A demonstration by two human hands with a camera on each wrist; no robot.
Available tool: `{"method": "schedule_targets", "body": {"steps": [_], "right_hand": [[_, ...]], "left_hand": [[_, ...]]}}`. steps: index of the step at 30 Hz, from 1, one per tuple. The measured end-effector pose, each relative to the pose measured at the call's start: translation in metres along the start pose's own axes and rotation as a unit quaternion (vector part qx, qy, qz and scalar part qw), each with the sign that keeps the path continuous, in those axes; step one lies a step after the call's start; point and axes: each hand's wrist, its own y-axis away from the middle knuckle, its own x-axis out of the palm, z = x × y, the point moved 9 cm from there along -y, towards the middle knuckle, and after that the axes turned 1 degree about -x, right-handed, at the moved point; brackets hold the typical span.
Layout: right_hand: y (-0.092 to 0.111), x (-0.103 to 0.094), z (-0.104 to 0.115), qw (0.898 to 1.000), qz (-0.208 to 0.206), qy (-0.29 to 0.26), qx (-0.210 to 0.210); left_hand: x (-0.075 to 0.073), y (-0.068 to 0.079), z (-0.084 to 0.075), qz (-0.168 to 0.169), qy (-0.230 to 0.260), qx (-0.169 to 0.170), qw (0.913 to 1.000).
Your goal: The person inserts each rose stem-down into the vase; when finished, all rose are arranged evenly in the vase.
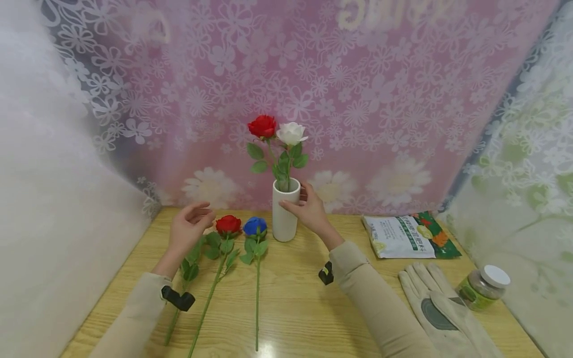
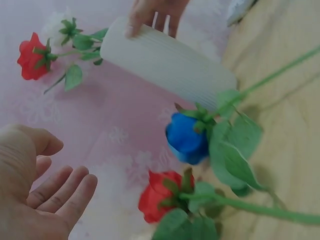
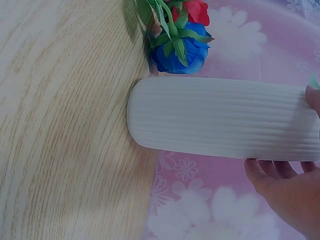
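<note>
A white ribbed vase (image 1: pixel 285 216) stands upright at the back of the table, holding a red rose (image 1: pixel 262 126) and a white rose (image 1: pixel 292 134). My right hand (image 1: pixel 310 209) grips the vase near its rim, thumb on the front and fingers round the far side, as the right wrist view also shows the vase (image 3: pixel 220 117). Left of it my left hand (image 1: pixel 190 226) hovers with loosely bent fingers and nothing in them. Beside that hand lie another red rose (image 1: pixel 228 225), a blue rose (image 1: pixel 255 226) and a leafy stem (image 1: pixel 190 263) whose bloom is hidden.
On the right of the wooden table (image 1: pixel 295 308) lie a fertilizer bag (image 1: pixel 403 236), a pair of work gloves (image 1: pixel 440 303) and a jar (image 1: pixel 483 286) with a white lid. A pink floral curtain (image 1: pixel 215 99) hangs behind the table.
</note>
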Motion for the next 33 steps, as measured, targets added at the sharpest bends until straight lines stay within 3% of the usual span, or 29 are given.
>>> {"method": "schedule_targets", "body": {"steps": [7, 14, 21, 27, 33], "right_hand": [[0.001, 0.000, 0.000, 1.000, 0.002, 0.002, 0.005], [0.001, 0.001, 0.002, 1.000, 0.003, 0.000, 0.006], [0.002, 0.000, 0.002, 1.000, 0.001, -0.001, 0.007], [0.001, 0.001, 0.000, 1.000, 0.001, -0.001, 0.008], [0.001, 0.001, -0.001, 1.000, 0.005, -0.005, 0.007]], "left_hand": [[-0.017, 0.024, 0.012, -0.013, -0.031, 0.004, 0.9994], [-0.035, 0.047, 0.035, -0.017, -0.059, -0.004, 0.9981], [-0.047, 0.062, 0.047, -0.009, -0.082, -0.004, 0.9966], [-0.048, 0.073, 0.050, 0.009, -0.151, -0.018, 0.9883], [-0.049, 0.076, 0.057, -0.001, -0.215, -0.032, 0.9760]]}}
